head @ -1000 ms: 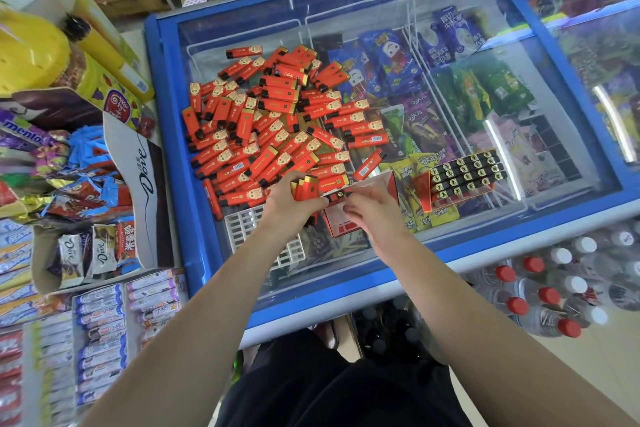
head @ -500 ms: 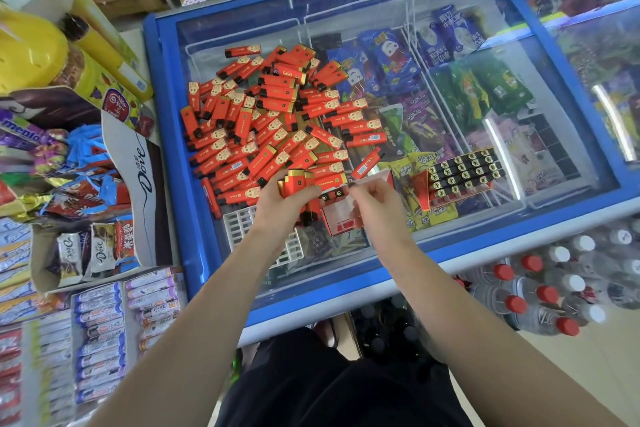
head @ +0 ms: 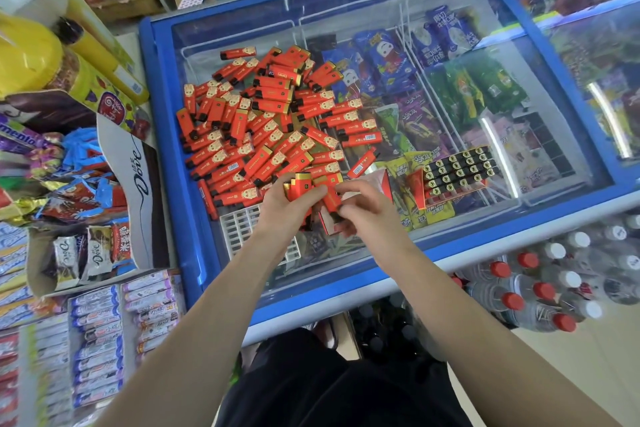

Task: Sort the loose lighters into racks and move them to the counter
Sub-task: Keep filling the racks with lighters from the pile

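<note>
Hands meet over the near edge of the lighter heap, above the glass lid of a blue chest freezer (head: 162,135). Left hand (head: 292,206) curls round a small bunch of red lighters (head: 301,185), gold ends up. Right hand (head: 360,210) pinches a single red lighter (head: 333,199) between thumb and fingertips, just beside the left hand's bunch. Partly hidden under both hands: a red-and-white box (head: 375,180); what it holds cannot be told.

Loose lighters (head: 263,121) lie in a wide pile on the glass, red with gold or black ends, pointing every way. White empty rack (head: 242,229) rests flat on the glass at the near left, partly beneath the left wrist. Filled rack (head: 457,172) of lighters, black tops showing in rows, sits to the right of the hands, apart from the pile.

Candy display (head: 86,246) stands left of the freezer. Bottled water (head: 540,291), red and white caps, on the floor at right.
</note>
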The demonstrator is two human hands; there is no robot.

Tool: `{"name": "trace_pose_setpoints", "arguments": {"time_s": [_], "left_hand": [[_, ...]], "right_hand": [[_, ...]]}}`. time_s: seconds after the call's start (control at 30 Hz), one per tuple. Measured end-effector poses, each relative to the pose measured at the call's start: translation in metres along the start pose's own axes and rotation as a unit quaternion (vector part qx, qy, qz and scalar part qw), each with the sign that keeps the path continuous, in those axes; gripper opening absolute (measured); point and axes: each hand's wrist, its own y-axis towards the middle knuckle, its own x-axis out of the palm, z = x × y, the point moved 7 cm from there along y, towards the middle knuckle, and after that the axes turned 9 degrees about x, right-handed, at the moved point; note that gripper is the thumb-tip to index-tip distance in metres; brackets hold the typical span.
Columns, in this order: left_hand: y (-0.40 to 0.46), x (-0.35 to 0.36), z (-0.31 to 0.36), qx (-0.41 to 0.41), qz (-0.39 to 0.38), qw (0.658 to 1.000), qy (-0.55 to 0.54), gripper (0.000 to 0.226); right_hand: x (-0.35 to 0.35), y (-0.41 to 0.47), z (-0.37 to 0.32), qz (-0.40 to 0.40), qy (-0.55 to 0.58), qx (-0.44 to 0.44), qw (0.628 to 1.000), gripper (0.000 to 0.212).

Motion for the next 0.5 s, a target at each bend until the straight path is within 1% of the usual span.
{"name": "trace_pose_setpoints", "arguments": {"time_s": [0.1,0.2,0.27,0.37,0.5], "left_hand": [[0.005,-0.002,-0.004,-0.009,0.0,1.0,0.009,0.032],[0.01,-0.005,-0.01,-0.012,0.002,0.999,0.045,0.029],[0.012,-0.005,-0.011,-0.01,0.0,0.997,0.076,0.027],[0.016,-0.005,-0.016,-0.008,-0.002,0.994,0.113,0.028],[0.019,-0.006,-0.02,-0.008,0.004,0.992,0.126,0.029]], "right_hand": [[-0.029,0.003,0.004,0.078,0.049,0.012,0.996,0.027],[-0.054,0.008,0.006,0.138,0.044,0.024,0.989,0.023],[-0.063,0.013,0.008,0.161,0.022,0.021,0.986,0.018],[-0.07,0.017,0.009,0.189,-0.006,0.028,0.981,0.017],[-0.064,0.025,0.004,0.195,-0.067,0.019,0.978,0.018]]}}
